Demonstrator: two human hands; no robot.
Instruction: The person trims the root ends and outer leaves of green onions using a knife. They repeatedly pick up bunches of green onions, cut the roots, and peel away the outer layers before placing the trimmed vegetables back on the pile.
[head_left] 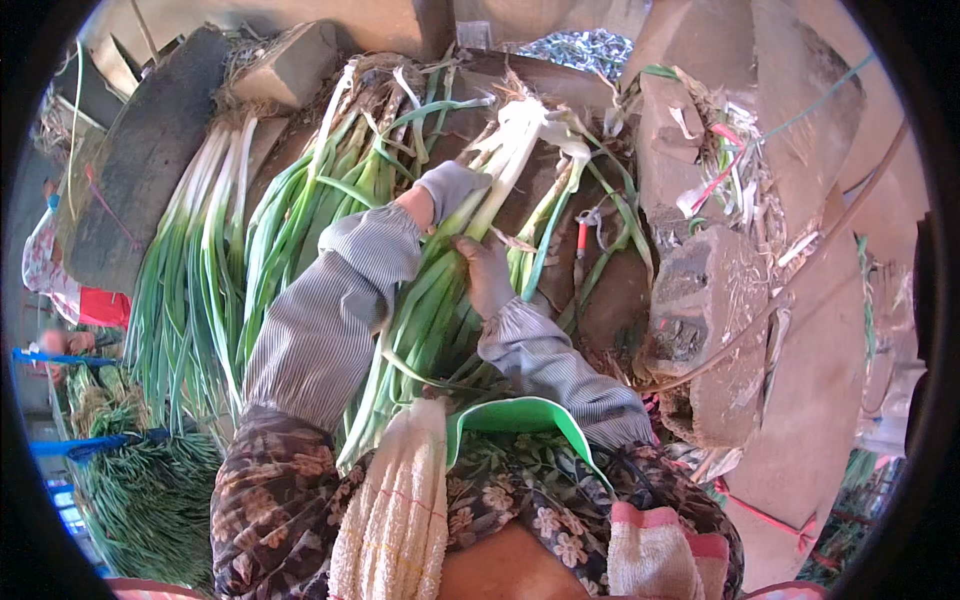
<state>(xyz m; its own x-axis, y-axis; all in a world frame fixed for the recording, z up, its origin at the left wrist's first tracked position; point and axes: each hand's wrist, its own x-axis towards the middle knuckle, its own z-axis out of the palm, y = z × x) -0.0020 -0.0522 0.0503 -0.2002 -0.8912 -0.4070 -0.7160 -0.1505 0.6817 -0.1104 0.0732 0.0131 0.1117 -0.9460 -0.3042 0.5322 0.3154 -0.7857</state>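
Observation:
A bunch of green onions (425,300) lies in front of me, its white ends pointing away and its long green leaves toward my body. My left hand (452,190), in a grey glove, is closed round the stalks just below the white part. Nearer to me, my right hand (486,278) has its fingers bent against the upper leaves of the same bunch; its fingertips are partly hidden. Right of the hands, a small tool with a red handle (582,236) lies among loose leaves. More green onions (310,185) and a whiter-stemmed bunch (205,190) lie to the left.
A rough concrete block (715,290) stands at the right, with peelings (735,165) and a thin rope beside it. Another block (290,65) rests on the roots at the far left. Stacked green bundles (150,500) fill the lower left. Another person's sleeve (45,255) shows at the left edge.

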